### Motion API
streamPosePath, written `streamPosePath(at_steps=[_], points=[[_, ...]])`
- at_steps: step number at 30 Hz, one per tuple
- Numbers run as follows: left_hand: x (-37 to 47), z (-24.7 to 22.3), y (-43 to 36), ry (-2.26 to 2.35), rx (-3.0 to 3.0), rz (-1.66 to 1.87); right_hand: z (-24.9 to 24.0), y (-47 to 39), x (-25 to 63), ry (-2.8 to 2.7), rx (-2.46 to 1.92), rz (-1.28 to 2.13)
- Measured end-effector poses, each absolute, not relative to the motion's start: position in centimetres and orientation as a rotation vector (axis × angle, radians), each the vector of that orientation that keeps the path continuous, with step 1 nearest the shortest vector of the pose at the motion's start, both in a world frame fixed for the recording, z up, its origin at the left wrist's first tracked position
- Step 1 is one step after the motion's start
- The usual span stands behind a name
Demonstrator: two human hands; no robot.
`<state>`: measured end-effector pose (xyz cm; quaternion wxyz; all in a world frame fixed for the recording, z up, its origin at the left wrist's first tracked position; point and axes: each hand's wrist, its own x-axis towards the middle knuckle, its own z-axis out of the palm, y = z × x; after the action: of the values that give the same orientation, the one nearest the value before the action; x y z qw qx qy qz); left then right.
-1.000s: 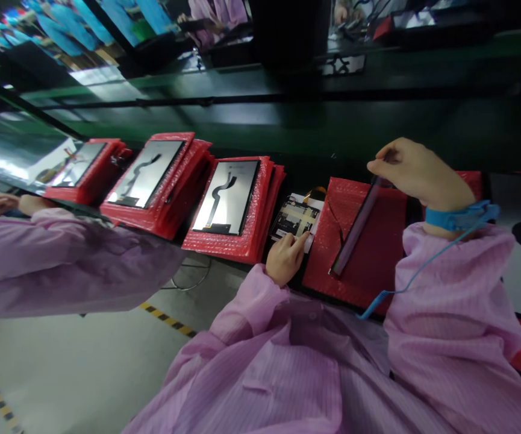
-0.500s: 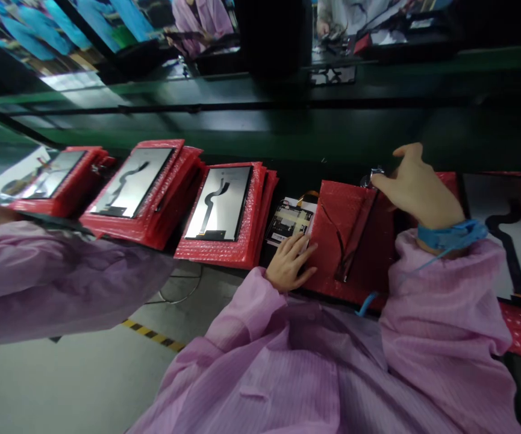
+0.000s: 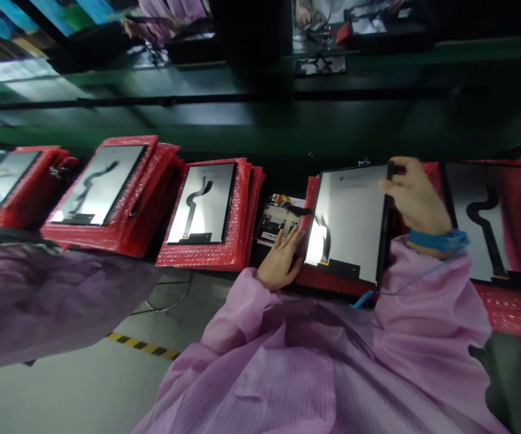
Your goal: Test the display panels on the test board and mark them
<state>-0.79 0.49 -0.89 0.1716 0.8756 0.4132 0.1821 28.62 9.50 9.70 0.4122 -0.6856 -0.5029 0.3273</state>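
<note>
My right hand (image 3: pixel 416 193) is closed at the upper right corner of a display panel (image 3: pixel 355 211), fingers curled round its dark edge. The panel lies silvery back up over a red bubble-wrap bag (image 3: pixel 308 277), a short dark flex cable (image 3: pixel 326 241) near its lower left. A blue wrist strap (image 3: pixel 438 241) circles my right wrist. To the left, my left hand (image 3: pixel 280 262) rests flat, fingers stretched out, against the bag's left edge and the lower part of a small device with a circuit board (image 3: pixel 273 222). A dark and gold flex cable (image 3: pixel 287 205) reaches from that device toward the panel.
Leftward stand red-bagged stacks topped by display panels (image 3: pixel 203 205), (image 3: pixel 97 187), (image 3: pixel 5 178). Another panel (image 3: pixel 481 223) lies on red wrap at right. A co-worker's pink sleeve (image 3: pixel 52 295) enters from the left. Behind runs a green ledge (image 3: pixel 224 135), with people beyond.
The display panel, steeply tilted before, now lies across the red bag with its silvery back showing. My right hand has shifted slightly with its edge. My left hand stays by the bag. The view has shifted.
</note>
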Motion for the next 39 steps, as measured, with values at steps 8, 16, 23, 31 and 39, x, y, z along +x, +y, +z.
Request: streamPosePath(at_steps=[8,16,23,31,39], points=[[-0.6,-0.6,0.3,1.18,2.537,0.489,5.3,10.6,28.8,-1.531,-1.938,0.777],[-0.1,1.5,0.7,1.172,2.691,0.605,4.8,10.1,23.3,-1.932,-1.508,0.708],[1.4,5.1,8.4,1.491,2.582,1.097,4.3,9.8,21.0,-1.861,-1.275,1.211],[1.4,3.2,11.5,1.274,2.533,0.695,3.9,10.0,20.6,-1.932,-1.237,1.177],[1.5,3.1,11.2,1.162,2.512,0.67,3.5,10.0,20.0,-2.001,-1.273,1.05]])
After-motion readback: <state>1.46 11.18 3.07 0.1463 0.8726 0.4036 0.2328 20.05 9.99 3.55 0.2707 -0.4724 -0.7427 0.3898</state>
